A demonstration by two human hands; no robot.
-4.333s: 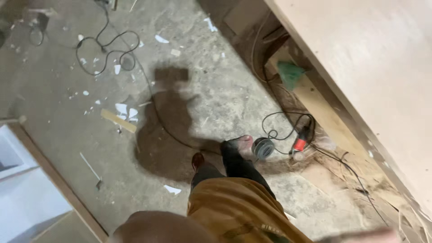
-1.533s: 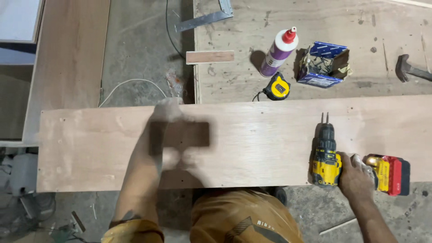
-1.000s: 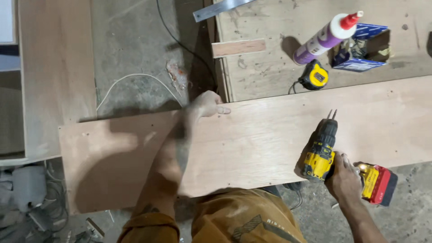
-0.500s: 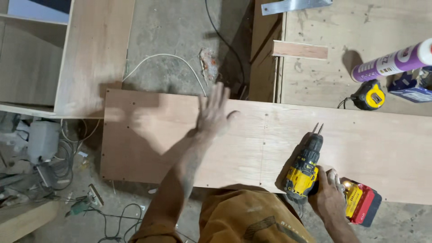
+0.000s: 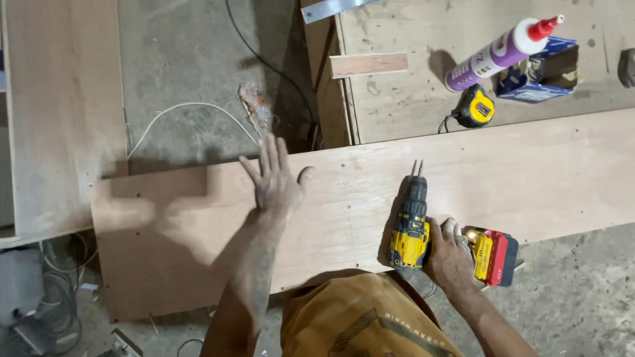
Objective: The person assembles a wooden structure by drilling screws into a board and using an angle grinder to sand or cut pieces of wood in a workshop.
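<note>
Right hand (image 5: 452, 254) fingers wrapped on drill (image 5: 410, 225), grip hidden, left hand (image 5: 274, 182) fingers spread on plywood board (image 5: 529, 178).

A pale plywood board (image 5: 529, 178) shows a smooth, matt sanded face with fine grain; the wooden counter (image 5: 410, 99) behind it is rougher and stained. The cordless drill (image 5: 411, 225) wears glossy yellow-and-black plastic with a dark metal chuck. The glue bottle (image 5: 493, 56) is shiny plastic. The concrete floor (image 5: 185, 73) looks dusty, coarse.
</note>
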